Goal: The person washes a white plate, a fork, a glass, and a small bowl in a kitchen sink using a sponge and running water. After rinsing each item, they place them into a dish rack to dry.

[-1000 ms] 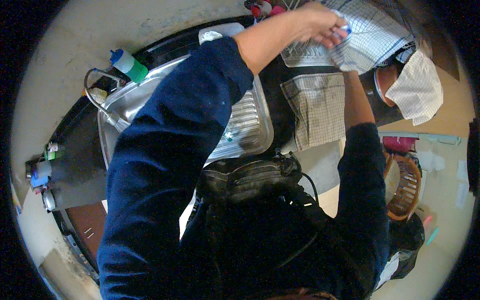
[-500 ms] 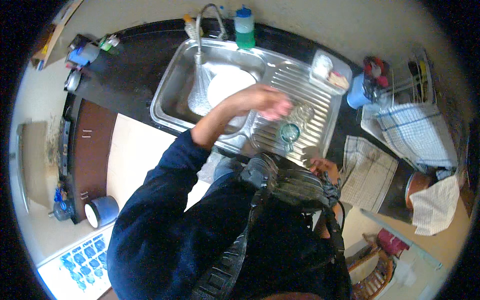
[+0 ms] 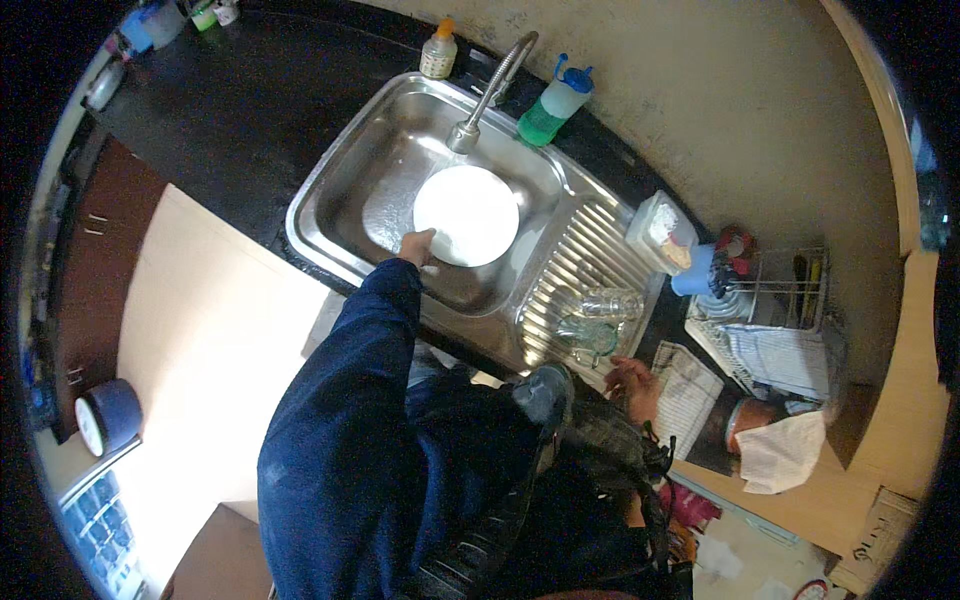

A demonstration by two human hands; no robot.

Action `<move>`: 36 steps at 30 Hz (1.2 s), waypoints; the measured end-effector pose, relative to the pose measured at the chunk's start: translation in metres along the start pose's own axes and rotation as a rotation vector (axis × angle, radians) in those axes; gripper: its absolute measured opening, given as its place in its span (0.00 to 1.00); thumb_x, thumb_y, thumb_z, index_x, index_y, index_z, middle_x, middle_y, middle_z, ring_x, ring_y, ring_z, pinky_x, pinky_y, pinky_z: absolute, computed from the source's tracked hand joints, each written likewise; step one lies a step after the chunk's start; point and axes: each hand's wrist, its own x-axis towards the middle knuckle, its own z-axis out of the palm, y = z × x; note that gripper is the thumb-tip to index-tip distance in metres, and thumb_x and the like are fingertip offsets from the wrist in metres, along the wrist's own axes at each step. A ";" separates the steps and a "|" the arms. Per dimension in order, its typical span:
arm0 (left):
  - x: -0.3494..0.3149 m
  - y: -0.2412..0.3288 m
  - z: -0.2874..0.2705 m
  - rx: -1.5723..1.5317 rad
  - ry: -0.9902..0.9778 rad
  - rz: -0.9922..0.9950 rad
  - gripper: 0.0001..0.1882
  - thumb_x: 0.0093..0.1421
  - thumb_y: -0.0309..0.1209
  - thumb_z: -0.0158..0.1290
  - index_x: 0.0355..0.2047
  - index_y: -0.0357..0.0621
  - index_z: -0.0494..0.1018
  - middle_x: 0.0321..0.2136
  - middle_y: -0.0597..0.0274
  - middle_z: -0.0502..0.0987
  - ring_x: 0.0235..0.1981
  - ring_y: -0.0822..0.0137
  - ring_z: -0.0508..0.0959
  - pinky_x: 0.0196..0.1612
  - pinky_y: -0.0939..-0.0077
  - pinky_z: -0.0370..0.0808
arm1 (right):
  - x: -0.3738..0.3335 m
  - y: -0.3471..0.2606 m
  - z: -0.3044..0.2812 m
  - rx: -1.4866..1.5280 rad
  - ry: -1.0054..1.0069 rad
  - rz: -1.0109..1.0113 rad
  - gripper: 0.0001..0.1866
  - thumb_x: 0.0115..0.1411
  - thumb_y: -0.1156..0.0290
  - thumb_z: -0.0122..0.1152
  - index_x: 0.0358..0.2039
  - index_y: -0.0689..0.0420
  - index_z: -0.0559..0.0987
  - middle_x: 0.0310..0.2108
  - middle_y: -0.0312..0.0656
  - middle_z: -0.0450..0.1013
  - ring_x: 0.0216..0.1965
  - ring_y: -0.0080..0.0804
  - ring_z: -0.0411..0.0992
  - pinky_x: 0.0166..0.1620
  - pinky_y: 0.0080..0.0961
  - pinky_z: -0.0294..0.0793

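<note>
A round white plate [image 3: 470, 215] lies in the steel sink [image 3: 365, 190]. My left hand [image 3: 417, 249] grips its near-left rim, the thumb on top and the other fingers mostly hidden. Over the sink hangs the flexible tap [image 3: 464, 136], with no stream visible below it. My right hand [image 3: 630, 386] is by the front edge of the ribbed drainboard [image 3: 565, 245], fingers apart and nothing seen in them. Close beyond it, a greenish glass mug [image 3: 588, 338] and a clear glass [image 3: 612, 303] lie on the drainboard.
Behind the sink stand a bottle of green liquid [image 3: 555, 105] and a small orange-capped bottle [image 3: 438, 52]. A plastic tub [image 3: 660, 230], a blue cup [image 3: 692, 275] and a dish rack [image 3: 790, 290] are at the right. A checked cloth [image 3: 685, 390] lies beside my right hand.
My left hand has moved from above the drainboard to the plate's rim and taken hold of it. The spray from the tap has stopped. The view has turned.
</note>
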 end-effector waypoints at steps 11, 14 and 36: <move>-0.009 0.067 -0.010 0.064 -0.108 0.255 0.15 0.53 0.34 0.49 0.32 0.32 0.76 0.24 0.51 0.77 0.20 0.61 0.77 0.19 0.66 0.72 | 0.019 -0.041 0.103 -0.290 -0.142 -0.121 0.15 0.66 0.64 0.47 0.42 0.61 0.78 0.28 0.41 0.76 0.27 0.26 0.72 0.27 0.24 0.72; -0.028 0.110 -0.038 0.036 -0.027 0.192 0.14 0.50 0.27 0.47 0.33 0.28 0.74 0.22 0.49 0.77 0.16 0.59 0.77 0.17 0.66 0.75 | 0.060 -0.042 0.136 -0.672 -0.144 -0.423 0.13 0.62 0.63 0.53 0.40 0.58 0.78 0.31 0.46 0.77 0.28 0.36 0.75 0.29 0.31 0.73; -0.090 0.164 0.014 0.578 0.229 0.733 0.26 0.64 0.44 0.40 0.56 0.38 0.62 0.53 0.42 0.67 0.56 0.47 0.66 0.59 0.63 0.61 | 0.294 -0.054 0.349 0.130 -0.168 -0.024 0.16 0.53 0.68 0.64 0.39 0.65 0.76 0.33 0.42 0.75 0.33 0.31 0.74 0.36 0.28 0.73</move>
